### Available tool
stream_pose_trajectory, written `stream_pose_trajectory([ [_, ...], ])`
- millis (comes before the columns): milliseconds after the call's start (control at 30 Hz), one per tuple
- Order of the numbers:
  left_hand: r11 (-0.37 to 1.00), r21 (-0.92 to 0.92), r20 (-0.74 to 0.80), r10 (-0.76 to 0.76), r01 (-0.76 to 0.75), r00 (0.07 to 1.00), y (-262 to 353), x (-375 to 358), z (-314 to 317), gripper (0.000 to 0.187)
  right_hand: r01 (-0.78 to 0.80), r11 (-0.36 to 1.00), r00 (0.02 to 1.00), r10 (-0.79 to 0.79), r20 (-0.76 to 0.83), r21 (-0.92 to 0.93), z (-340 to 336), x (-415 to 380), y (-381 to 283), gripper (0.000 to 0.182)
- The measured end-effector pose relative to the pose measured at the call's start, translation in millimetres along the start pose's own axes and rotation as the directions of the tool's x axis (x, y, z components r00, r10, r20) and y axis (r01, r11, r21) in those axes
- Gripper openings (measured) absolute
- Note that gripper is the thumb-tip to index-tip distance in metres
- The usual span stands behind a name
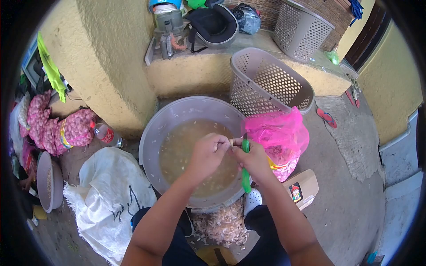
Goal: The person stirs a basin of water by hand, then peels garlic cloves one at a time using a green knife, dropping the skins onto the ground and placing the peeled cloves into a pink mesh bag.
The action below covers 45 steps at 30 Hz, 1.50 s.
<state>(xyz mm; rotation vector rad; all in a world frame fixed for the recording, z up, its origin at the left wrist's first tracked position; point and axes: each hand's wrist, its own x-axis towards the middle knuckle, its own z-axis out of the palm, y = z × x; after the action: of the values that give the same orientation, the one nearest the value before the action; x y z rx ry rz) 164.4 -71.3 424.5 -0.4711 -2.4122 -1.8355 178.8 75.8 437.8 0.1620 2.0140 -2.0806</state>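
Note:
Over a large grey basin (150, 153) of cloudy water, my two hands meet. Pale garlic cloves float and lie in the water. A small garlic clove (231, 142) is pinched in the fingertips of my left hand (207, 154). My right hand (254, 160) grips a small knife with a green handle (246, 179); the handle points down toward me and the blade is up by the clove. Right of the basin stands a pink mesh bag (284, 133) of garlic. Below the basin, between my feet, lies a heap of garlic peels (224, 228).
Behind the basin stands a perforated grey basket (270, 84). A white sack (115, 190) lies at left, near a Coca-Cola bottle (106, 134) and pink garlic sacks (73, 128). A cardboard box (306, 186) and a slipper (326, 118) are at right. A helmet (213, 26) sits on the ledge.

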Motion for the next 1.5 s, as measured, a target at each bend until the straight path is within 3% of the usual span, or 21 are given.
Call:
stream_pose_trajectory([
  [200,0.999,0.043,0.028,-0.025,0.023,0.999,4.2,-0.3,-2.5,0.008,0.071,0.982,0.997,-0.072,0.003,-0.176,3.0,-7.7,-9.6,0.025],
  [300,0.999,-0.026,0.023,-0.023,0.024,0.999,1.0,-0.7,-1.9,0.008,0.118,0.954,0.993,-0.116,0.025,-0.277,1.9,-4.8,-4.9,0.023],
  [400,0.998,0.058,0.040,-0.006,0.003,0.999,5.8,0.1,-4.5,0.008,0.217,0.902,0.973,-0.229,0.013,-0.374,0.3,-1.3,4.5,0.021],
  [500,0.999,0.043,-0.021,-0.004,0.005,1.000,-1.8,0.8,-4.9,0.007,0.191,0.919,0.981,-0.194,0.028,-0.344,1.3,-3.5,0.5,0.020],
  [600,0.996,-0.023,-0.031,-0.092,0.091,0.995,1.0,2.1,-7.6,0.007,-0.002,0.988,1.000,0.002,0.003,-0.153,-1.2,-2.8,0.9,0.022],
  [700,0.998,0.011,0.028,-0.061,0.061,0.998,2.5,1.0,-8.8,0.007,0.015,0.996,0.999,-0.011,0.052,-0.086,-1.7,-5.0,-4.6,0.023],
  [800,0.999,0.049,-0.039,0.000,0.002,0.999,4.6,-0.5,-8.1,0.007,-0.024,0.999,0.995,0.029,0.099,-0.047,-2.4,-5.3,-5.2,0.024],
  [900,0.995,0.043,0.009,-0.093,0.092,0.996,9.1,0.3,-12.8,0.006,-0.004,0.989,0.997,0.015,0.075,-0.148,4.7,-11.1,-12.5,0.023],
  [1400,0.995,0.062,-0.063,-0.072,0.076,0.995,1.5,-4.6,-20.8,0.011,0.034,0.999,0.996,-0.034,0.079,-0.007,5.9,-4.5,-1.1,0.019],
  [1500,0.942,-0.075,-0.057,-0.333,0.328,0.941,14.1,-6.5,-24.8,0.010,0.032,0.999,0.996,-0.033,0.077,0.007,4.0,-2.4,1.3,0.019],
])
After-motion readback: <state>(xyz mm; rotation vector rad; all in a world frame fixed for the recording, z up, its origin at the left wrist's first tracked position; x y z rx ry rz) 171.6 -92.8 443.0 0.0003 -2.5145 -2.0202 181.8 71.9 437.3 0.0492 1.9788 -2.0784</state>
